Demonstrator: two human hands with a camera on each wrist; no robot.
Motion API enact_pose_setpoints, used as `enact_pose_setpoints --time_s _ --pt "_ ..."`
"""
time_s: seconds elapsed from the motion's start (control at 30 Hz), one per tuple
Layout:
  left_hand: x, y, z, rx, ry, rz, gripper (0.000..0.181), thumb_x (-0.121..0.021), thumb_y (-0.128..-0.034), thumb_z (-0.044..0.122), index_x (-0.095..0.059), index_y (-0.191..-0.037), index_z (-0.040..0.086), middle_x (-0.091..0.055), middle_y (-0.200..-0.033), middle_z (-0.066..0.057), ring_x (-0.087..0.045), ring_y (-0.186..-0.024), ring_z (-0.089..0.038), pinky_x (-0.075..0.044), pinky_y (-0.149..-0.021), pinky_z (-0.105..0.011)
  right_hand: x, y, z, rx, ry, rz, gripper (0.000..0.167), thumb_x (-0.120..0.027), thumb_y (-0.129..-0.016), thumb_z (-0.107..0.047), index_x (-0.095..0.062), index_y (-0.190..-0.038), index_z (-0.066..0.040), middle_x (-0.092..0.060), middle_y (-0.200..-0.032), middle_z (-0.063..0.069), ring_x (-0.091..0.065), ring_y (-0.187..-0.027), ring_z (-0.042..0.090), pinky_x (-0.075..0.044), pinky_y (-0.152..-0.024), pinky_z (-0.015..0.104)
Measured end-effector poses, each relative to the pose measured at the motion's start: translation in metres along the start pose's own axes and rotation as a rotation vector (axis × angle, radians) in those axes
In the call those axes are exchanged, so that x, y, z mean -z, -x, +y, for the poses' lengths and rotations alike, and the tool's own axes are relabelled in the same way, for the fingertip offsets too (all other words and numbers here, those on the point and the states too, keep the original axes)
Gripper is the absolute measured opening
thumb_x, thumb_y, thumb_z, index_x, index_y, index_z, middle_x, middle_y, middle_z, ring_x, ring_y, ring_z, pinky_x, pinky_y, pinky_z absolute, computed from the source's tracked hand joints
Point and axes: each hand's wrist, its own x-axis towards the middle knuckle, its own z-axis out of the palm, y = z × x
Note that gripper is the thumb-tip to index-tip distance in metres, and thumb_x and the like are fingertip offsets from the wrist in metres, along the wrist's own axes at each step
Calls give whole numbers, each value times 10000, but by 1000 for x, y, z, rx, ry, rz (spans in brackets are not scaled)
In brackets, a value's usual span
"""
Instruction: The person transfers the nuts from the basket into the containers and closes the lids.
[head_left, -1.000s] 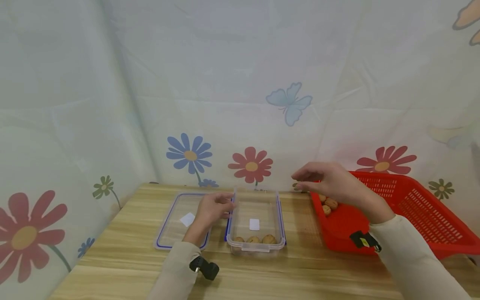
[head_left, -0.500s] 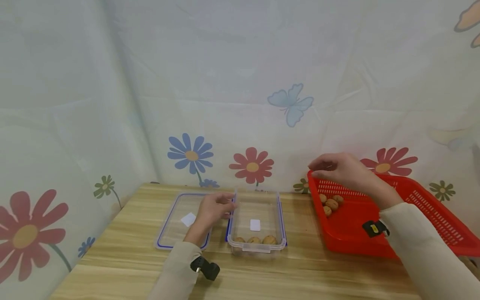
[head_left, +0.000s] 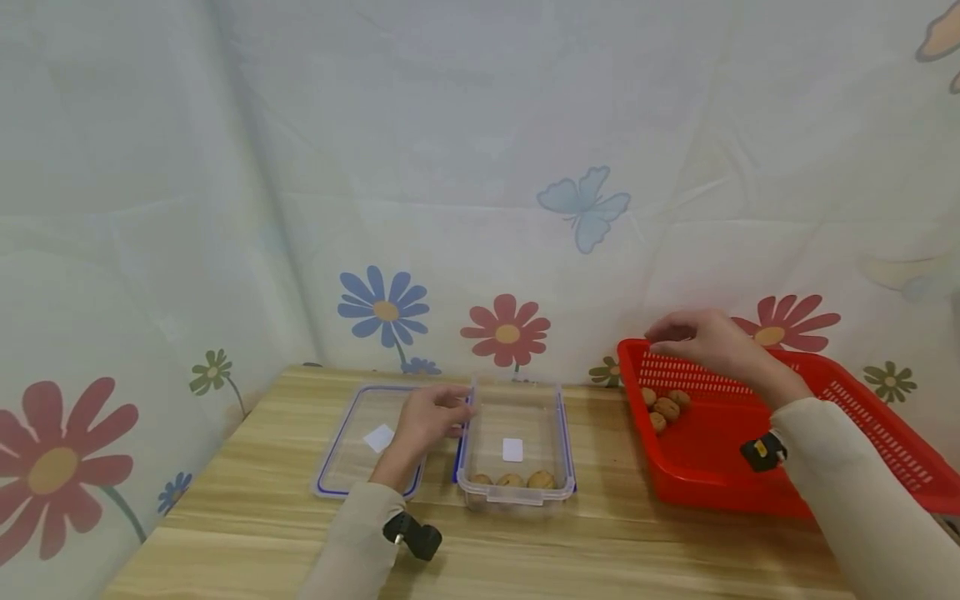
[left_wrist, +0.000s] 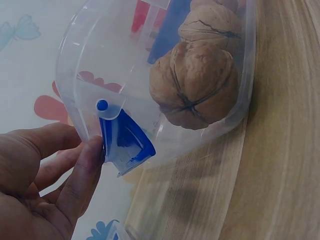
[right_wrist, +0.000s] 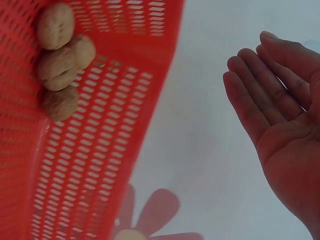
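Note:
My left hand (head_left: 433, 417) is at the left side of a clear plastic container (head_left: 525, 496). In the left wrist view, its thumb and a finger pinch the container's edge beside a blue-lined latch (left_wrist: 127, 142). Several walnuts (left_wrist: 195, 85) lie along the container's near end. Over the far left part of a red basket (head_left: 720, 502) hovers my right hand (head_left: 708, 340). The right wrist view shows this hand's palm bare and its fingers (right_wrist: 250, 100) relaxed, apart from the basket. Inside the basket's left corner, several more walnuts (right_wrist: 56, 69) are bunched together.
A clear lid (head_left: 352, 454) with a blue seal lies left of the container, partly behind my left forearm. Everything stands on a wood-grain table (head_left: 247, 508). A flower-printed cloth (head_left: 450, 167) hangs behind the table's far edge.
My right hand has moved right, from beside the basket's left edge to above its inside, uncovering more of the walnuts there. My left hand stays at the container.

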Motion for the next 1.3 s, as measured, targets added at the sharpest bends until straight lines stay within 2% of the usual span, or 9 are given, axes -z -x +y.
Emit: enact_pose_setpoints --time_s 0.27,0.57,1.13,1.3 --pt "1 0 -1 1 12 -5 332 -764 -968 30 -731 -1294 -23 -757 -1062 -162 -769 -914 -305 -676 -764 -370 -5 -1 23 -32 5 -21 292 -752 -997 -102 -725 -1268 2 -754 -1187 149 -691 -1062 333 -591 -993 584" --pt "0 1 0 5 29 -3 324 -760 -970 18 -731 -1289 -28 -754 -1061 -163 -767 -923 -291 -675 -761 -360 -9 -2 45 -44 -24 -68 293 -736 -993 -41 -712 -1274 37 -737 -1207 207 -698 -1061 363 -592 -991 573" --pt "1 0 0 -2 24 -8 333 -766 -962 14 -726 -1288 -40 -750 -1057 -168 -763 -902 -271 -677 -759 -370 -18 -4 80 -214 -77 -190 396 -750 -975 -37 -667 -1349 60 -693 -1292 265 -666 -1146 435 -561 -1013 613" --pt "1 1 0 0 32 -10 326 -761 -962 3 -729 -1284 -39 -746 -1058 -173 -761 -913 -278 -677 -767 -384 -21 -2 90 -220 -65 -215 410 -753 -968 -27 -661 -1356 69 -698 -1282 265 -677 -1129 420 -576 -996 600"
